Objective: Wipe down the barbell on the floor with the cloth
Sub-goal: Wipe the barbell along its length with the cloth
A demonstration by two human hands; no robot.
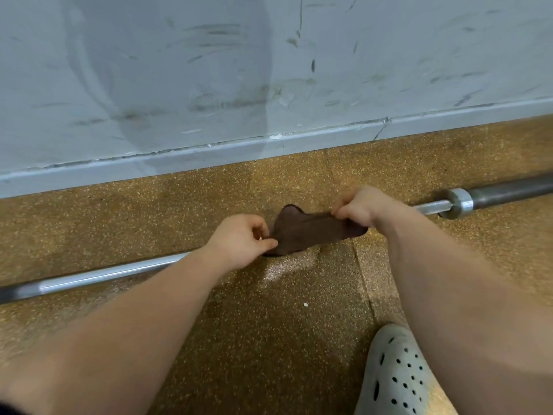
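Observation:
A long steel barbell [98,275] lies on the floor, running from the lower left to the upper right, with its collar and dark sleeve at the right. A brown cloth [308,230] is stretched over the middle of the bar and hides that stretch of it. My left hand [239,239] pinches the cloth's left end between thumb and fingers. My right hand [362,206] grips the cloth's right end with curled fingers, just above the bar.
A scuffed grey wall [269,70] with a skirting board runs close behind the bar. The floor [209,339] is speckled brown rubber. A grey perforated clog [398,375] on my foot stands at the lower right, near my right forearm.

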